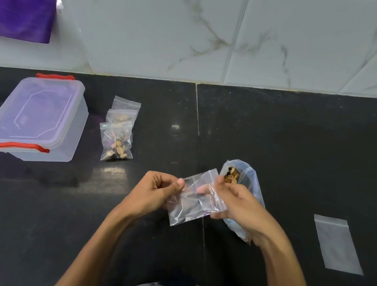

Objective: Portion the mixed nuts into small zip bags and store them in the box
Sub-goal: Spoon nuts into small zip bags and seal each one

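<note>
Pinched by both hands, left (158, 193) and right (237, 204), an empty zip bag (194, 201) hangs above the counter (281, 137), beside the nut bag (242, 175). Opening seems underway; filling likely follows.

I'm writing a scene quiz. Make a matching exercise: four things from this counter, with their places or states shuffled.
Things:
1. storage box
2. filled zip bags
3. empty zip bag
4. spare zip bag

States:
A. flat on the counter, far right
B. lid on, red clips, far left
C. held by both hands
D. lying beside the box, nuts inside

Pairs: 1-B, 2-D, 3-C, 4-A
</note>
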### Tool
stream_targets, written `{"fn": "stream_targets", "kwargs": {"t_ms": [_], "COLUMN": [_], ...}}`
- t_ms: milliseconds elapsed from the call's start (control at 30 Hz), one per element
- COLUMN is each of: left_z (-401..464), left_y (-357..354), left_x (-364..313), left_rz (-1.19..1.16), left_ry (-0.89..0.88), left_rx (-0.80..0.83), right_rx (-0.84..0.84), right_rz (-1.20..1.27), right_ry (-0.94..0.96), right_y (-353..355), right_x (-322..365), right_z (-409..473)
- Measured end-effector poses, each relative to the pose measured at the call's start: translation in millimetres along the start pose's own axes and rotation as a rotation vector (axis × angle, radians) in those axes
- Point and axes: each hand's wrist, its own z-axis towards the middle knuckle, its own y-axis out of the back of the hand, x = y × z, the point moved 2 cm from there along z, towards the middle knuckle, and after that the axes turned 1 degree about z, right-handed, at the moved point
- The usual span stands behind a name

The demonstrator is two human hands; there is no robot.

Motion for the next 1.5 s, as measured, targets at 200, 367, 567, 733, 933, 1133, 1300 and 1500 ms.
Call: {"fn": "stream_targets", "kwargs": {"t_ms": [200, 367, 567, 733, 933, 1133, 1300, 1500], "left_z": [0, -24, -30, -31, -35, -38, -35, -10], "left_y": [-1, -19, -35, -35, -36, -35, -24, -7], "left_x": [-3, -36, -41, -43, -49, -53, -49, -19], "left_rz": [0.297, 0.402, 0.482, 0.593, 0.704, 0.697, 0.646, 0.760], "left_ry": [-0.037, -0.117, -0.059, -0.055, -0.080, -0.099, -0.251, -0.259], "left_rx": [-0.037, -0.491, -0.356, -0.473, -0.538, -0.533, -0.381, 0.207], "right_rx": [0.015, -0.120, -0.330, -0.512, -0.518, -0.460, -0.318, -0.218], "right_rz": [0.263, -0.325, -0.422, -0.402, -0.772, -0.855, -0.879, -0.783], "right_ry": [-0.075, 0.001, 0.123, 0.193, 0.131, 0.036, 0.027, 0.053], "right_y": [3, -9, -30, -34, -41, -43, -41, -34], "right_x": [8, 10, 16, 16, 21, 25, 25, 34], "right_z": [-8, -9, -14, -16, -19, -25, -26, -22]}}
